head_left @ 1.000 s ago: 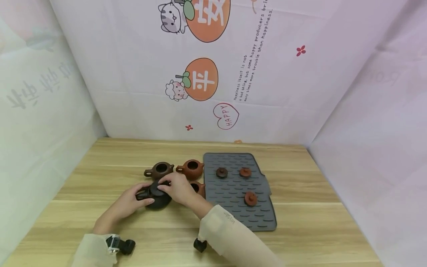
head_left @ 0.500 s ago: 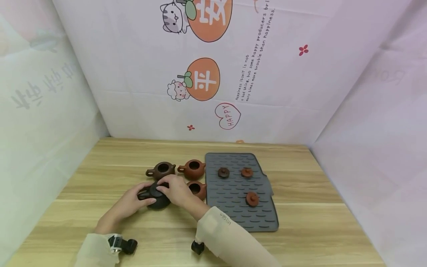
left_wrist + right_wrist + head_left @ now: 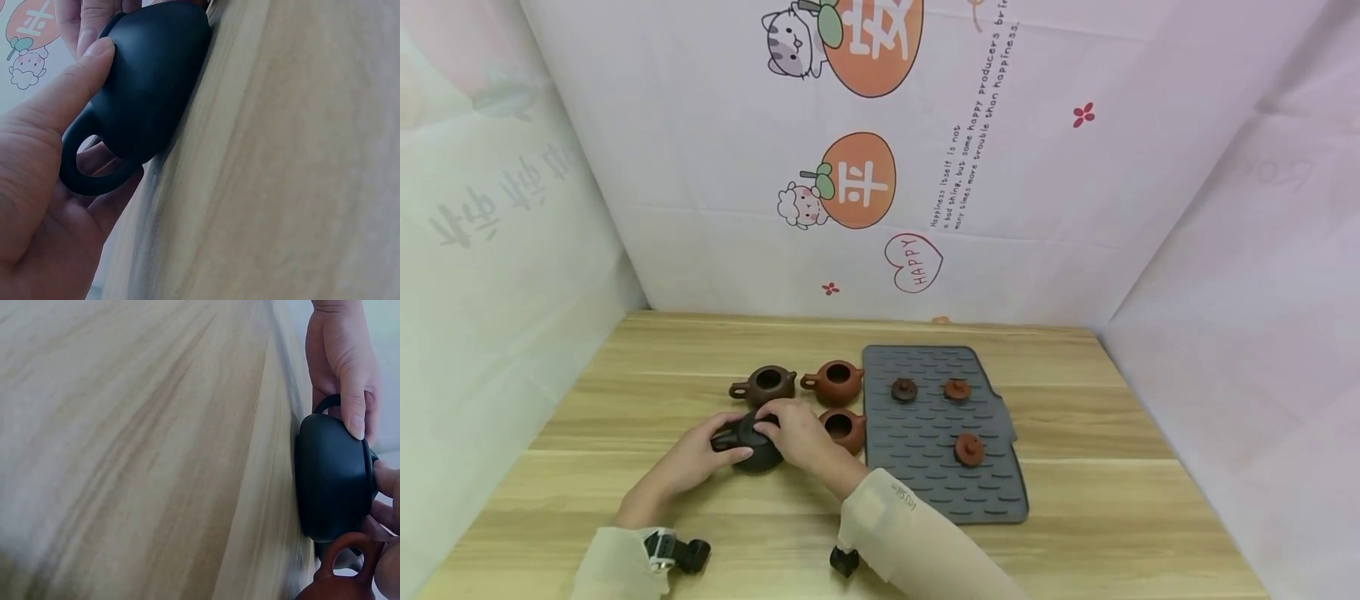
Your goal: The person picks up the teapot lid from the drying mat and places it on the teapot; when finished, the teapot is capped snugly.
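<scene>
A black teapot [image 3: 758, 458] stands on the wooden table, its loop handle toward the left and close to my left hand [image 3: 694, 454]. That hand grips the pot from the handle side, its thumb [image 3: 84, 78] lying along the pot's shoulder and its fingers passing behind the handle. From the right, my right hand [image 3: 803, 429] reaches over the pot and pinches the black lid [image 3: 749, 430] at its top; the lid sits over the opening. My right fingers hide the lid's knob and the spout side.
Behind stand a lidless dark brown teapot [image 3: 767, 386] and a lidless reddish-brown one [image 3: 838, 383]. Another reddish-brown teapot [image 3: 844, 429] is beside my right hand. A grey ridged mat [image 3: 917, 483] carries a dark lid [image 3: 904, 389] and two reddish lids [image 3: 969, 450].
The head view has shifted slightly. Both hands keep their hold on the black teapot and its lid, with barely any movement.
</scene>
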{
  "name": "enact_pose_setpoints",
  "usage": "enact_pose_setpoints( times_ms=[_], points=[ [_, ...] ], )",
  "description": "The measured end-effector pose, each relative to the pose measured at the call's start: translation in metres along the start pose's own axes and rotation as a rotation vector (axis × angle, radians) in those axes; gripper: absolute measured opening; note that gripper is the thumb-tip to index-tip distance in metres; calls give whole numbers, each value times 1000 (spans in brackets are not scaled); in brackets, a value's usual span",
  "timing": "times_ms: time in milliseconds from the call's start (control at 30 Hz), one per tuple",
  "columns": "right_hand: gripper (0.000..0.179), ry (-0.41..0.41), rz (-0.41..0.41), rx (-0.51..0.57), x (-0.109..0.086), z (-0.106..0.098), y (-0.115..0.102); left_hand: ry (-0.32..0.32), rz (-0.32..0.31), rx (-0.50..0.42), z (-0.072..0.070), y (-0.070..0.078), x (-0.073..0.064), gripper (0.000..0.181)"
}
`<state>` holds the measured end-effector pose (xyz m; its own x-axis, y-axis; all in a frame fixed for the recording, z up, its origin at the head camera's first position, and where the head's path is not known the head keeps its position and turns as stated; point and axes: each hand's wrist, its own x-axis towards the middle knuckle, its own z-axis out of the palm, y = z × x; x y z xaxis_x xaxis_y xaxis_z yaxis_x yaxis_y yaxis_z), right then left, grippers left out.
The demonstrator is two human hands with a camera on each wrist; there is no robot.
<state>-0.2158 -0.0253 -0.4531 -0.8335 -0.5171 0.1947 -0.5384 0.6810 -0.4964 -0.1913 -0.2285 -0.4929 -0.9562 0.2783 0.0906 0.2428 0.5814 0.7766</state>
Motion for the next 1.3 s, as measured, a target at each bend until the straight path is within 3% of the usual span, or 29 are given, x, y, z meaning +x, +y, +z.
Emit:
enact_pose_setpoints(
  times_ms=[167, 333, 467, 600, 767, 900, 1133, 1300],
  points=[
    [21, -44, 33, 27, -1, -6, 1, -35, -28, 11, -2, 5, 0, 73],
    [27, -30, 75, 86, -11, -29, 11, -66, -78, 2, -6, 22, 4, 90],
    [28, -7, 73, 105, -22, -44, 28, -35, -83, 30, -6, 31, 7, 90],
    [27, 11, 98, 109, -36, -56, 47, 14, -29, 102, -3, 39, 8, 88],
    [26, 42, 129, 125, -56, -76, 68, 55, 84, 145, 8, 56, 15, 81],
    [25, 87, 152, 100, -71, -93, 84, 38, 148, 138, 20, 71, 24, 76],
    [23, 174, 182, 41, -100, -111, 112, -57, 122, 121, 43, 85, 35, 74],
    [24, 169, 241, 22, -121, -119, 131, -95, 120, 137, 56, 86, 42, 71]
  ],
)
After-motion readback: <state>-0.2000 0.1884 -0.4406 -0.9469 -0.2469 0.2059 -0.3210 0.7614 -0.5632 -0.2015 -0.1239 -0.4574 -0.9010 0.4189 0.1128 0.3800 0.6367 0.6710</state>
